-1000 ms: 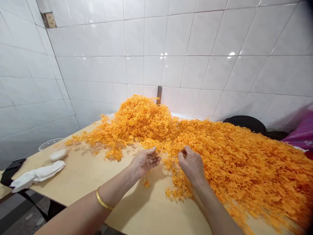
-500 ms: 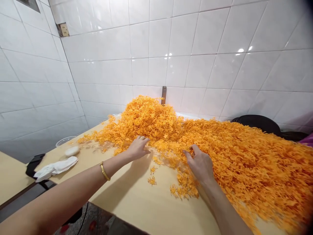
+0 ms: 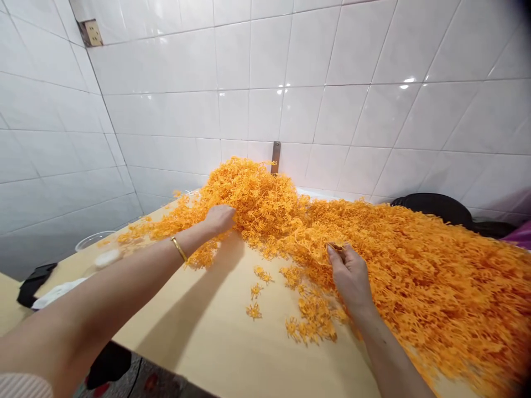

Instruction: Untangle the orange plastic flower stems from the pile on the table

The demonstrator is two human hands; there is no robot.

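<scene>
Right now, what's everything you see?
tall heap: one, orange, back
wide heap: one, orange, right
loose pieces: several, orange, middle
table: one, tan, beneath
tiles: many, white, walls
socket: one, cream, upper left
strip: one, brown, back
dark things: some, black, back right
purple thing: one, purple, right
rim: one, clear, left
disc: one, white, left
cloth: one, white, left
lump: one, black, left edge
bracelet: one, gold, left wrist
left grip: one, bare, tall heap
right grip: one, bare, wide heap

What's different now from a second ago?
The left hand has moved forward and leftward, away from the right hand, to the tall orange heap; its fingers are hidden, so its grip is unclear. The right hand stays by the wide orange pile.
</scene>
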